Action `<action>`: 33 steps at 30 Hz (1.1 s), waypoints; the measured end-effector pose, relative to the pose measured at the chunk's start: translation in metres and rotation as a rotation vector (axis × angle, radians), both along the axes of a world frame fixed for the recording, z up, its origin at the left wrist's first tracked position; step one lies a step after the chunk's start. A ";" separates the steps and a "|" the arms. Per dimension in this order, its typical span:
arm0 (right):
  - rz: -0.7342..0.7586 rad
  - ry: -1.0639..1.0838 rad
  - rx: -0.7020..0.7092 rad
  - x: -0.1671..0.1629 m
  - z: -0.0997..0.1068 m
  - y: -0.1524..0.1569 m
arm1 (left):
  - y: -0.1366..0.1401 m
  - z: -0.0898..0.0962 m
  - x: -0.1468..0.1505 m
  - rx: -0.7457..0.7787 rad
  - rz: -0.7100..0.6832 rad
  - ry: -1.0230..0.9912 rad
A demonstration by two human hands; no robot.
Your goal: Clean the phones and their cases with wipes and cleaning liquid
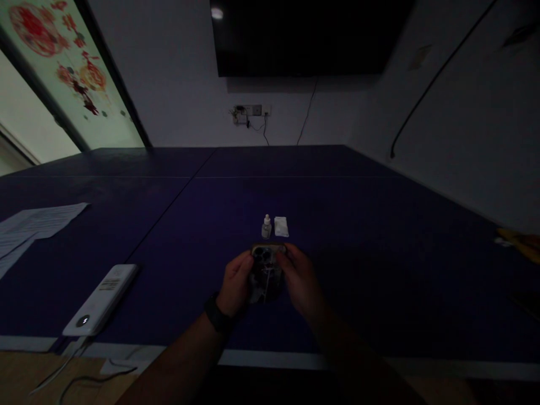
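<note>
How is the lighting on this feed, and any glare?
Head view: dim overall; the pale green panel with red designs, upper left, is brightest; one round glare spot marks the black rectangular wall screen; the bare right forearm fades into shadow; fine detail on the dark-patterned smartphone is unclear.

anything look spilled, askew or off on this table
Nothing looks spilled: the small bottle stands upright. Only the papers at left look askew, overlapping unevenly. It's too dim to judge damage on the phone.
</note>
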State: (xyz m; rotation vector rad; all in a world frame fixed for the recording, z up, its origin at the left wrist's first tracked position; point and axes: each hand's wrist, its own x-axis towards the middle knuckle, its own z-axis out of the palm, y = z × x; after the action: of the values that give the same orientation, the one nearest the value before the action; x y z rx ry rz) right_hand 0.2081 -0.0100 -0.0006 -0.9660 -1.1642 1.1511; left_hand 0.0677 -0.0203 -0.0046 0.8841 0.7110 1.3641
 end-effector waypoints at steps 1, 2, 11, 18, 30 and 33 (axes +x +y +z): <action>-0.034 -0.019 -0.009 -0.002 -0.002 0.001 | -0.001 0.001 0.002 -0.008 0.018 -0.002; -0.076 -0.043 -0.018 -0.003 -0.004 0.001 | -0.002 0.002 0.004 -0.018 0.044 -0.010; 0.117 -0.255 0.345 -0.005 -0.021 -0.012 | -0.013 0.008 -0.006 0.229 0.063 0.152; 0.148 -0.243 0.415 0.003 -0.020 -0.012 | -0.015 0.010 -0.014 0.344 -0.006 0.243; 0.301 0.318 -0.493 0.011 0.009 -0.001 | -0.005 0.002 -0.020 0.318 0.066 0.347; 0.342 0.390 -0.649 0.011 0.010 -0.001 | -0.005 0.001 -0.018 0.198 0.032 0.269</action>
State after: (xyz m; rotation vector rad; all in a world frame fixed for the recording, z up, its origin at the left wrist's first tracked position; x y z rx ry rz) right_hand 0.2193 -0.0109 0.0094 -0.9683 -0.6518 1.9677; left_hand 0.0501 -0.0252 -0.0037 1.2343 0.8067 1.3746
